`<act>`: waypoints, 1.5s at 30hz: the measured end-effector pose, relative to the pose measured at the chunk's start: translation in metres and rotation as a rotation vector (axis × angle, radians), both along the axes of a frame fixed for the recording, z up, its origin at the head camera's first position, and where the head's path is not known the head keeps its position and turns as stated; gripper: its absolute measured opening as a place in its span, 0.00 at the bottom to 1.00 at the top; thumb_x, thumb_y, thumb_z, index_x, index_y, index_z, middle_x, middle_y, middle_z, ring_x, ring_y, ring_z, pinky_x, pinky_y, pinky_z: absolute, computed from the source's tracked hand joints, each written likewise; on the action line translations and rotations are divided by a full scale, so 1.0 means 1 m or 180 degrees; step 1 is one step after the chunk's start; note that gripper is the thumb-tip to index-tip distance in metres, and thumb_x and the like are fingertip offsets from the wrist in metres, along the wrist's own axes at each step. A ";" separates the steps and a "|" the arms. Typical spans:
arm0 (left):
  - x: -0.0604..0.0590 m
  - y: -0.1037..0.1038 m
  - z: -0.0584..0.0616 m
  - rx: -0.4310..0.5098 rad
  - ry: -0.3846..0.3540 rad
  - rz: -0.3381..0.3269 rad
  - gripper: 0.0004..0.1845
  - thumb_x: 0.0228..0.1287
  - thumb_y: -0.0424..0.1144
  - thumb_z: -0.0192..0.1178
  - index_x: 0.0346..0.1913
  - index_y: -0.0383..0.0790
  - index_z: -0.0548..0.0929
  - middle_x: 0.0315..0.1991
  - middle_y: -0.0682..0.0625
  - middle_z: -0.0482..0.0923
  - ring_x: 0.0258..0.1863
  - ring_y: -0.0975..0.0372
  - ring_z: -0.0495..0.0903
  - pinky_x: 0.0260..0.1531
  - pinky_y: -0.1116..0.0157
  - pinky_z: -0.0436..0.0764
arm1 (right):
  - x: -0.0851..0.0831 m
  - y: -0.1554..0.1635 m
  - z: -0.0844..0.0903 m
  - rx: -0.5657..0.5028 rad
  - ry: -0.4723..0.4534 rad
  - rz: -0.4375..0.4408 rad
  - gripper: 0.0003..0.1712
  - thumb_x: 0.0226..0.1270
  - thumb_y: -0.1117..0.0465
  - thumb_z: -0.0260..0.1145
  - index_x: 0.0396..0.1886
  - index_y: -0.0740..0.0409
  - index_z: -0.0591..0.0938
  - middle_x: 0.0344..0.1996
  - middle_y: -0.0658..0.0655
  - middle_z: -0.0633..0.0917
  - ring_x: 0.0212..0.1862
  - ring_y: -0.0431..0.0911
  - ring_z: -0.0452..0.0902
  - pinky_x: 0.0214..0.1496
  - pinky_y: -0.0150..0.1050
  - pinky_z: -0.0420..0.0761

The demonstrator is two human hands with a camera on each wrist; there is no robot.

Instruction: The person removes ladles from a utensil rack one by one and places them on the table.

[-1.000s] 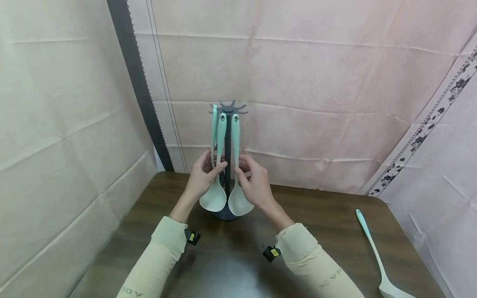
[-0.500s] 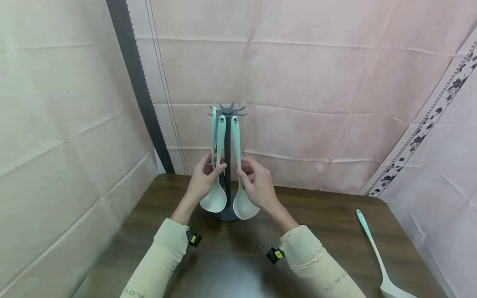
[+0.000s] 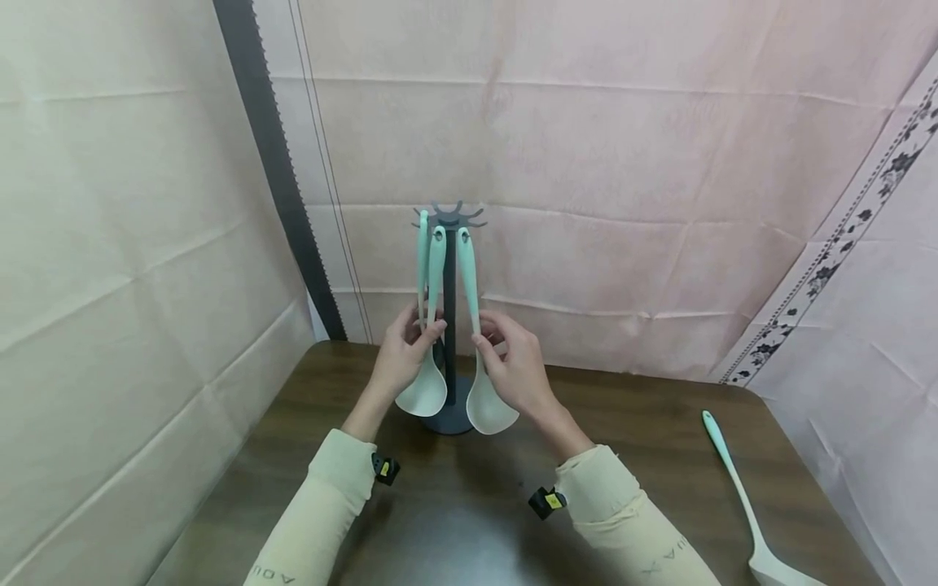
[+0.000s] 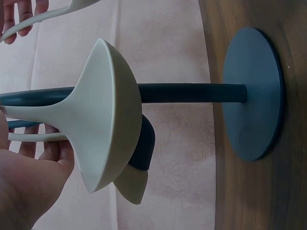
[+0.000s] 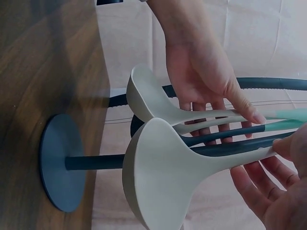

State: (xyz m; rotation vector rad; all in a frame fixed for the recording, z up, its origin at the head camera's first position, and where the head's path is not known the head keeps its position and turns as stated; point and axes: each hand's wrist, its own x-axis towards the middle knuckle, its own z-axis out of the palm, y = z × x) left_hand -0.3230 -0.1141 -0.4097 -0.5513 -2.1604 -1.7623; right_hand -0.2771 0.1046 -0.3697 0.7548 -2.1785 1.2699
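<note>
Each hand keeps a pinching grip on a hanging ladle: left hand [image 3: 401, 352] steadies one ladle [image 3: 423, 389], right hand [image 3: 515, 370] tilts another ladle [image 3: 489, 404] outward from the rack [image 3: 449, 325]. A spare spoon [image 3: 743, 509] lies near the worktop's [image 3: 454, 521] right edge.

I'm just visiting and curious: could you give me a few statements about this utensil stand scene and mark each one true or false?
1. The right hand pinches the handle of a hanging ladle. True.
2. The stand lies tipped over on the table. False: it stands upright on its round base.
3. A loose spoon lies on the table off to the person's right. True.
4. The left hand rests flat on the table. False: it is raised, its fingers on the handles of utensils hanging on the stand's left side.
5. Every hook on the stand holds a utensil. False: several hooks are bare.
</note>
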 end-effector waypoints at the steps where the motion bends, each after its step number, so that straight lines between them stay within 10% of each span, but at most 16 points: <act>1: 0.000 0.000 0.000 -0.0003 0.0010 0.0002 0.35 0.77 0.56 0.63 0.81 0.56 0.66 0.65 0.45 0.81 0.67 0.49 0.80 0.65 0.43 0.79 | 0.000 0.000 0.000 -0.0004 0.0000 0.0001 0.19 0.77 0.65 0.68 0.64 0.59 0.82 0.43 0.57 0.89 0.39 0.49 0.85 0.36 0.45 0.90; 26: 0.001 0.002 0.003 0.0133 -0.0031 -0.0110 0.31 0.82 0.42 0.60 0.81 0.48 0.65 0.66 0.37 0.77 0.68 0.45 0.78 0.67 0.43 0.77 | 0.006 0.008 0.005 0.0021 -0.0005 0.0046 0.18 0.78 0.64 0.68 0.64 0.58 0.82 0.41 0.56 0.89 0.37 0.47 0.85 0.37 0.44 0.90; 37: 0.023 0.007 0.025 0.0161 -0.0068 -0.0138 0.28 0.82 0.39 0.59 0.78 0.39 0.67 0.64 0.35 0.77 0.68 0.42 0.78 0.68 0.42 0.76 | 0.008 0.011 0.006 -0.0157 -0.0025 0.0101 0.18 0.77 0.65 0.68 0.63 0.56 0.83 0.40 0.57 0.88 0.35 0.47 0.85 0.34 0.44 0.90; 45: -0.002 0.002 -0.001 0.0089 0.0106 -0.0118 0.30 0.81 0.46 0.61 0.79 0.51 0.68 0.62 0.43 0.80 0.64 0.50 0.82 0.66 0.47 0.79 | 0.006 0.018 0.007 -0.0280 -0.0005 0.0091 0.19 0.77 0.66 0.69 0.64 0.60 0.83 0.37 0.58 0.87 0.33 0.48 0.83 0.28 0.45 0.88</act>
